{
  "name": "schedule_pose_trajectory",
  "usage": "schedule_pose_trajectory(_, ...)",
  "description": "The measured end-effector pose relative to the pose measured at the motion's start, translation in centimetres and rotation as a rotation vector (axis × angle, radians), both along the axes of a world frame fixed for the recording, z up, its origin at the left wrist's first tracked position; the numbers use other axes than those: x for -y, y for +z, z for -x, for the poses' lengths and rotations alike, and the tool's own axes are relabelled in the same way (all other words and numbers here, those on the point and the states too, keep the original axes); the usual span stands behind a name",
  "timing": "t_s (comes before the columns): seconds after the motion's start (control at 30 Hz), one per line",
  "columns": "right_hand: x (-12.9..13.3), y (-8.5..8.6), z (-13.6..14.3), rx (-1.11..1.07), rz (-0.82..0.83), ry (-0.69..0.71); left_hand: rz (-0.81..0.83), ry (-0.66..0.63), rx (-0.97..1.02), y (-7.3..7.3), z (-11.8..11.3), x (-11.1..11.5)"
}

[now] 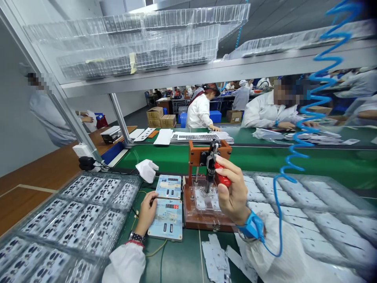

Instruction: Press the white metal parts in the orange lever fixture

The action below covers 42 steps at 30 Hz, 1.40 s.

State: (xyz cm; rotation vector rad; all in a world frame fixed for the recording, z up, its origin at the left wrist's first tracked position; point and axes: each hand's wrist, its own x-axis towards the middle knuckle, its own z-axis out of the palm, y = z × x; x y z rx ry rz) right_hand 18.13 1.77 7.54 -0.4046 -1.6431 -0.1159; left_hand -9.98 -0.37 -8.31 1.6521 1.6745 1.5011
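My right hand [234,192] is closed around the red handle [222,175] of a toggle clamp [211,165]. The clamp is mounted on an orange-brown test fixture [192,156], and its plunger stands over a clear plate with pale flat parts beneath. My left hand [147,212] rests at the left edges of two light-blue counter boxes, thumb and index finger apart around a dark gap. The nearer counter box [165,228] shows red digits reading 96; the farther counter box [168,184] has a dark display. Loose pale flat plates [216,255] lie in front of the fixture.
Clear trays of printed panels [73,220] cover the left side; more trays of pale plates [312,220] fill the right. A blue coiled cord [294,153] runs to my right wrist strap. A crumpled white cloth [147,170] lies behind the counters. Co-workers sit across the green bench.
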Motion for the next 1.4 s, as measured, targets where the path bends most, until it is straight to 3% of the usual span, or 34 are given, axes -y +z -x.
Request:
schedule_pose_trajectory(0.6, -0.1, 0.1, 0.0, 0.012, -0.014, -0.007, 0.013, 0.000, 0.014, -0.4, 0.1, -0.1)
schedule_pose_trajectory(0.83, -1.3, 0.4, -1.1, 0.135, -0.132, -0.036, 0.009, -0.003, 0.020, -0.7, 0.3, -0.3)
schedule_pose_trajectory(1.13, -1.4, 0.4, -1.1, 0.167, -0.160, -0.102, -0.005, -0.012, 0.018, -0.7, 0.2, -0.3)
schedule_pose_trajectory(1.2, -0.9, 1.4, -1.0, 0.137, -0.182, -0.104, -0.012, -0.012, 0.014, -0.6, 0.2, -0.3)
schedule_pose_trajectory(1.27, -0.5, 3.8, -1.0, 0.071, -0.163, -0.119, -0.019, -0.011, 0.009, -0.6, 0.1, -0.2)
schedule_pose_trajectory(1.33, -1.1, 7.2, -1.0, 0.037, -0.041, -0.129, -0.023, -0.009, 0.003, -0.5, 0.1, -0.2)
schedule_pose_trajectory(1.4, -3.4, 10.7, -1.1, 0.083, 0.186, -0.066, -0.025, -0.007, -0.001, -0.5, 0.1, -0.2)
